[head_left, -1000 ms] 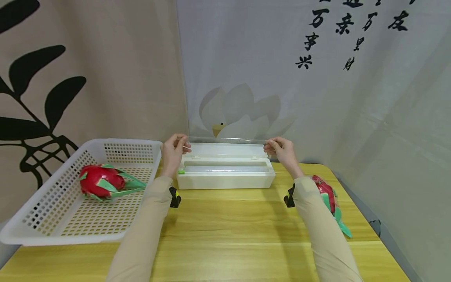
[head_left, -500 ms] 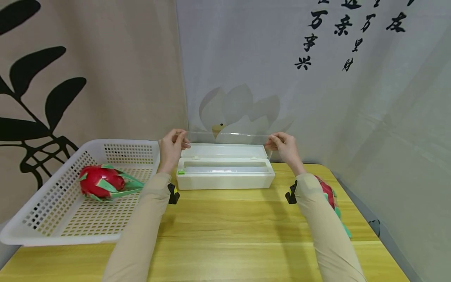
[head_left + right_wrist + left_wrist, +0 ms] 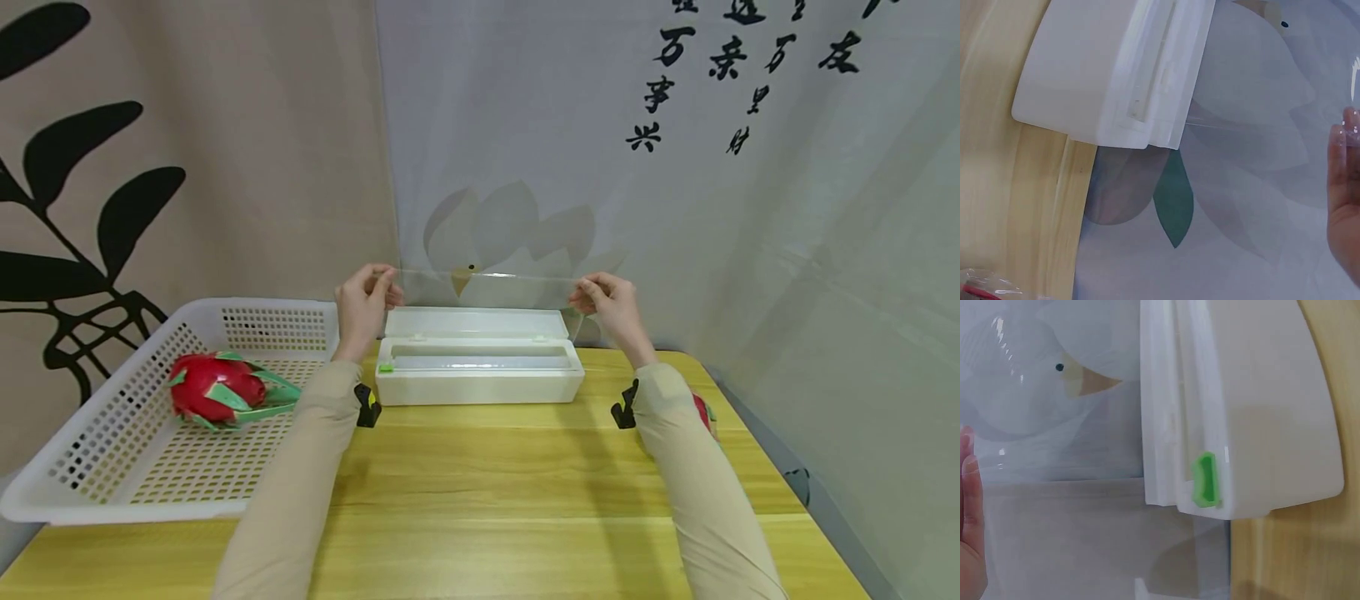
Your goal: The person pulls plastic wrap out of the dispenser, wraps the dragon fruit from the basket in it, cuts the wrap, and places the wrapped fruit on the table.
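A clear sheet of cling film (image 3: 487, 286) stretches between my two hands, above the back of a white cling film dispenser (image 3: 480, 388). My left hand (image 3: 363, 310) pinches the film's left corner, and my right hand (image 3: 612, 312) pinches its right corner. The dispenser's lid (image 3: 476, 322) stands raised, with the film roll (image 3: 480, 362) showing inside. A green slide cutter (image 3: 1207, 480) sits at the dispenser's left end. In both wrist views the hands show only at the frame edge, with the film running toward the dispenser.
A white perforated basket (image 3: 150, 514) stands at the left, holding a red dragon fruit (image 3: 217, 389) with green scales. Another red dragon fruit (image 3: 703, 412) lies at the right, mostly behind the right sleeve. Wooden table (image 3: 480, 500) in front; printed curtain (image 3: 510, 125) behind.
Both hands have risen and spread slightly apart, lifting the film's edge higher above the dispenser. More film shows behind the lid. The right sleeve now covers more of the right-hand dragon fruit.
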Demonstrator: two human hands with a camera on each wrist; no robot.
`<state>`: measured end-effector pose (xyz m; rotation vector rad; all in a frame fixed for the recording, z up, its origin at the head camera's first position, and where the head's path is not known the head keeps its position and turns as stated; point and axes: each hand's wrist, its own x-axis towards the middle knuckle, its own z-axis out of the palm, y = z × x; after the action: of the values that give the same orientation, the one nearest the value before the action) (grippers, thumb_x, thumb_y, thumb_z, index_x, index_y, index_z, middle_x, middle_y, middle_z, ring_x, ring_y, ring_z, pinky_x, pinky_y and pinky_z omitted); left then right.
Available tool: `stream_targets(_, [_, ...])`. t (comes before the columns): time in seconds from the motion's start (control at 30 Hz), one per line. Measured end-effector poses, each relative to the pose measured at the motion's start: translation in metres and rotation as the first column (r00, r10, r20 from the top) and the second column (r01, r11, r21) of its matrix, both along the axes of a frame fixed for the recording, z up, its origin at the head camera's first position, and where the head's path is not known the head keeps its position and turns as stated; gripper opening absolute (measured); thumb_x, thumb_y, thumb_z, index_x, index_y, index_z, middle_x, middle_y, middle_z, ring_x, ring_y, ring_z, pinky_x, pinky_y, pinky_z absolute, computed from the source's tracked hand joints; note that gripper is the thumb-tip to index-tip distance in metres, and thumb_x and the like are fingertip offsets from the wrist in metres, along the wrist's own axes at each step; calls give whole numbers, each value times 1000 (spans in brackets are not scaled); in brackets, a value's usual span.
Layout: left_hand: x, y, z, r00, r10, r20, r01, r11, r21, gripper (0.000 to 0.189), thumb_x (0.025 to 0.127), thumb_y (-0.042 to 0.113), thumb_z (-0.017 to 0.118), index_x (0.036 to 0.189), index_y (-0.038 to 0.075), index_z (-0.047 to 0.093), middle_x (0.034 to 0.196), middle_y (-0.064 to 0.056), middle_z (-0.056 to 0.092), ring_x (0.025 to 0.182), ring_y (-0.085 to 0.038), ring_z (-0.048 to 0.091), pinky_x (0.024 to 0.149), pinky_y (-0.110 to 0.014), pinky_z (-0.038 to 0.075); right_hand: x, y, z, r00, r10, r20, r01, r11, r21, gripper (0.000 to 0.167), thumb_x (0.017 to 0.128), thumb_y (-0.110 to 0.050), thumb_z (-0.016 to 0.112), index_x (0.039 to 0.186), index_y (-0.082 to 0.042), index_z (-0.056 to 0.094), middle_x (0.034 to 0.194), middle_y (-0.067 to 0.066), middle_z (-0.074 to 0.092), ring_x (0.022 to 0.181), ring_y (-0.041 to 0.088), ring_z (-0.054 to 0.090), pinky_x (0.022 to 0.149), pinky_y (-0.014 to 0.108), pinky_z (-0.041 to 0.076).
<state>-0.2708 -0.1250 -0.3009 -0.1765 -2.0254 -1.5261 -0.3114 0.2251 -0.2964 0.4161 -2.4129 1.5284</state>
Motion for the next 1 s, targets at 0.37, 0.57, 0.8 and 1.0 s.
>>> stream_targets(0.37, [2, 0, 12, 1000, -21, -18, 22, 999, 49, 25, 94, 13, 57, 104, -9, 64, 84, -33, 67, 58, -15, 68, 60, -30, 59, 3, -1, 10, 1000, 14, -4, -14, 998, -57, 30, 98, -21, 50, 107, 4, 63, 93, 16, 70, 84, 23, 70, 76, 32, 59])
stream_targets(0.57, [-2, 0, 17, 998, -8, -55, 11, 999, 44, 25, 94, 13, 58, 103, -9, 65, 83, -33, 67, 54, -3, 64, 59, -26, 59, 17, -6, 29, 1000, 5, -15, -6, 997, -77, 24, 98, -14, 50, 104, 6, 63, 91, 19, 70, 79, 19, 71, 75, 32, 59])
stream_targets(0.8, [-26, -8, 7, 994, 5, -109, 2, 998, 61, 27, 93, 20, 60, 102, -5, 67, 79, -29, 68, 50, 4, 60, 51, -15, 53, 21, -9, 40, 999, 18, -42, -24, 991, -133, 20, 97, -10, 51, 100, 5, 64, 80, 6, 71, 72, 11, 70, 72, 30, 59])
stream_targets(1.0, [-29, -10, 12, 991, 13, -130, -7, 999, 48, 30, 91, 25, 61, 101, -2, 68, 75, -20, 70, 51, 3, 61, 52, -15, 53, 8, -5, 37, 999, 6, -42, -13, 985, -172, 20, 96, -14, 53, 98, 1, 66, 77, -1, 71, 70, 9, 69, 69, 26, 59])
